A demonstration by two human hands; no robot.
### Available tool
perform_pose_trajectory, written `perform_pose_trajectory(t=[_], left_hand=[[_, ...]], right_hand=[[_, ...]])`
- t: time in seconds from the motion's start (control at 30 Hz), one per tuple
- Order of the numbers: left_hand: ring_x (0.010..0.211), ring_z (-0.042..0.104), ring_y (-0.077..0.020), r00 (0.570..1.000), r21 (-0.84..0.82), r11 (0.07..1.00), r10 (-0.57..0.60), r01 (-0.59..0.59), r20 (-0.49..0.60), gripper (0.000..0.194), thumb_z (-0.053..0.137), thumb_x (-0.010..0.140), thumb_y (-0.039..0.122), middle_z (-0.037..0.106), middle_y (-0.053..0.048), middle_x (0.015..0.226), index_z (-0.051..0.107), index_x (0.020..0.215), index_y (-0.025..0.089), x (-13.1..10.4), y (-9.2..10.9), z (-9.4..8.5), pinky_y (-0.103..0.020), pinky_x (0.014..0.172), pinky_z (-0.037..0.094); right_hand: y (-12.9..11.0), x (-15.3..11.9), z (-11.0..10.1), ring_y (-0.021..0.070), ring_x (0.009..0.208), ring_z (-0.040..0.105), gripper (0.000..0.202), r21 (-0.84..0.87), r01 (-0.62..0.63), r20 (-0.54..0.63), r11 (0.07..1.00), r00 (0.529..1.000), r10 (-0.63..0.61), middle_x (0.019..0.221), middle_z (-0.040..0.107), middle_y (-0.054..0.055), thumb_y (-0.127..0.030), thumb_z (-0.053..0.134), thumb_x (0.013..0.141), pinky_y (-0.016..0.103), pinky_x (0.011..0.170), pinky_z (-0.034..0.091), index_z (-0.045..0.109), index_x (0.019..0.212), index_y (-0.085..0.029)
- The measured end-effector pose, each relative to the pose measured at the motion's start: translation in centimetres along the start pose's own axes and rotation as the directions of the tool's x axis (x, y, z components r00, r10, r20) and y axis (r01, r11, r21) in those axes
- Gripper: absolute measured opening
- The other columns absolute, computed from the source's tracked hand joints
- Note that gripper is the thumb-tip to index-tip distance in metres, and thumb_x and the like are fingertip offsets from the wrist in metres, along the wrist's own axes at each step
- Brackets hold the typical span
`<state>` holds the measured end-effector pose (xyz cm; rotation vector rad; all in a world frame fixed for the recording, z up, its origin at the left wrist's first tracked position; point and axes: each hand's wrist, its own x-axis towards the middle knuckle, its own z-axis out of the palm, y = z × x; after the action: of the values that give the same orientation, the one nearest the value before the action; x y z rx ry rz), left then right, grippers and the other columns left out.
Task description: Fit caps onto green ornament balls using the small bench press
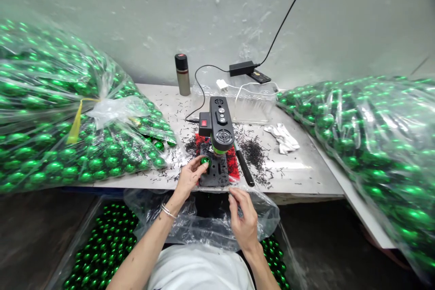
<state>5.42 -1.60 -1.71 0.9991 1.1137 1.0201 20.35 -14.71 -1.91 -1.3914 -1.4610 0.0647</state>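
My left hand (190, 174) grips a shiny green ball (205, 161) between thumb and fingers, at the left side of a small black machine (221, 122). The ball is over the machine's slotted black base plate (214, 176), just below its head. My right hand (242, 210) is in front of the table edge, right of the base plate, with thumb and fingertips close together; whatever they pinch, if anything, is too small to make out. A red mat (234, 167) lies under the machine, and a black-handled tool (245, 167) lies to its right.
Large clear bags of green balls stand left (68, 145) and right (374, 136). Black bits (253, 153) litter the table (302, 176). Behind are a bottle (182, 74), a power adapter (241, 68) and a clear plastic box (254, 106); white gloves (282, 138) lie right. More balls (105, 240) are below.
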Motion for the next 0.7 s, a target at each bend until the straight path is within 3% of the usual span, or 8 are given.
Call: perform_pose_trajectory(t=[0.1, 0.23, 0.4, 0.7], left_hand=[[0.08, 0.064, -0.0189, 0.978, 0.31, 0.928, 0.207, -0.207, 0.034, 0.038, 0.077, 0.076, 0.038, 0.073, -0.004, 0.09, 0.074, 0.109, 0.02, 0.4, -0.6, 0.2, -0.033, 0.08, 0.052], [0.101, 0.062, -0.0254, 0.932, 0.562, 0.752, 0.347, -0.346, 0.109, 0.034, 0.075, 0.08, 0.034, 0.072, -0.005, 0.099, 0.074, 0.112, 0.026, 0.7, -1.6, 0.3, -0.045, 0.101, 0.04], [0.105, 0.061, -0.0261, 0.892, 0.604, 0.669, 0.413, -0.434, 0.184, 0.032, 0.071, 0.085, 0.036, 0.072, -0.007, 0.104, 0.071, 0.116, 0.026, 0.9, -2.5, 0.2, -0.045, 0.103, 0.036], [0.104, 0.06, -0.027, 0.853, 0.605, 0.618, 0.468, -0.502, 0.231, 0.034, 0.068, 0.087, 0.041, 0.073, -0.008, 0.105, 0.07, 0.116, 0.024, 0.8, -3.0, 0.5, -0.046, 0.105, 0.034]], right_hand=[[0.0, 0.1, -0.1, 0.0174, 0.095, 0.071, 0.029, -0.004, 0.006, -0.001, 1.0, 1.0, -0.006, 0.1, 0.072, 0.009, -0.009, 0.053, 0.092, 0.032, 0.083, 0.063, 0.066, 0.115, -0.02], [0.0, 0.0, -0.3, 0.017, 0.096, 0.071, 0.029, -0.007, 0.01, -0.007, 1.0, 1.0, -0.01, 0.101, 0.072, 0.008, -0.008, 0.053, 0.092, 0.031, 0.083, 0.063, 0.066, 0.115, -0.02], [0.1, -0.2, -0.5, 0.017, 0.096, 0.071, 0.029, -0.016, 0.009, -0.001, 1.0, 1.0, -0.009, 0.101, 0.072, 0.008, -0.008, 0.052, 0.092, 0.031, 0.082, 0.063, 0.065, 0.115, -0.02], [0.1, 0.4, -0.3, 0.0174, 0.094, 0.071, 0.03, -0.026, 0.029, 0.004, 0.999, 1.0, -0.029, 0.099, 0.072, 0.008, -0.009, 0.052, 0.092, 0.032, 0.081, 0.063, 0.065, 0.116, -0.021]])
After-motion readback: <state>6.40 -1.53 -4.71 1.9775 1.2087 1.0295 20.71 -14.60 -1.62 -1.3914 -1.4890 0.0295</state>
